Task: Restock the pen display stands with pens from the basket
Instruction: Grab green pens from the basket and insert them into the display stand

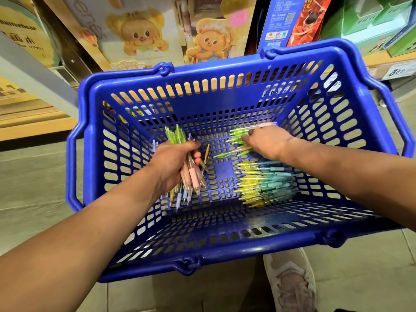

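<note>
A blue plastic basket (94, 154) sits on the floor below me, both my hands inside it. My left hand (173, 163) is shut on a bundle of pens (191, 176) with green tops and pink grips. My right hand (267, 140) lies palm down on a few green and pink pens (236, 134) at the basket's far right; its fingers are closed over them. A pile of yellow and teal pens (265, 183) lies on the basket floor under my right forearm. More loose pens (177, 199) lie under my left hand.
Shelves with cartoon bear packaging (139, 34) and boxes (299, 21) stand behind the basket. A wooden shelf edge (33, 129) runs at the left. My shoe (290, 280) is on the tiled floor just in front of the basket. No pen display stand is in view.
</note>
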